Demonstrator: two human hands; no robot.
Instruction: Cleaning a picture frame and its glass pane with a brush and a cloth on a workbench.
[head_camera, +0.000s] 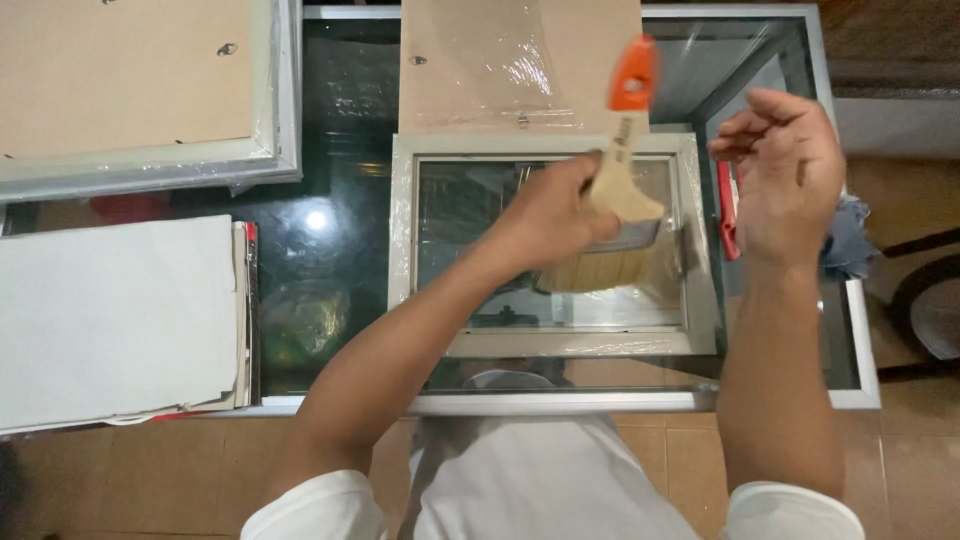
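Wooden-handled brush (617, 185) was clamped in left hand (548, 215), bristles on glass of the pale frame (404, 230) lying on the glass table (330, 240). Dusting step, I'd judge; next needs even strokes. Right hand (785, 170) hovered open, empty. Counted 1 brush, 2 frames, 1 paper stack (115, 315).

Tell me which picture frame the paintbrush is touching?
The small silver frame with bare glass in the middle, under the left hand holding the orange-tipped wooden paintbrush. The larger frame lies top-left, backing-side up.

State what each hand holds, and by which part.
The left hand grips a brush by its wooden handle near the bristles. The right hand holds nothing.
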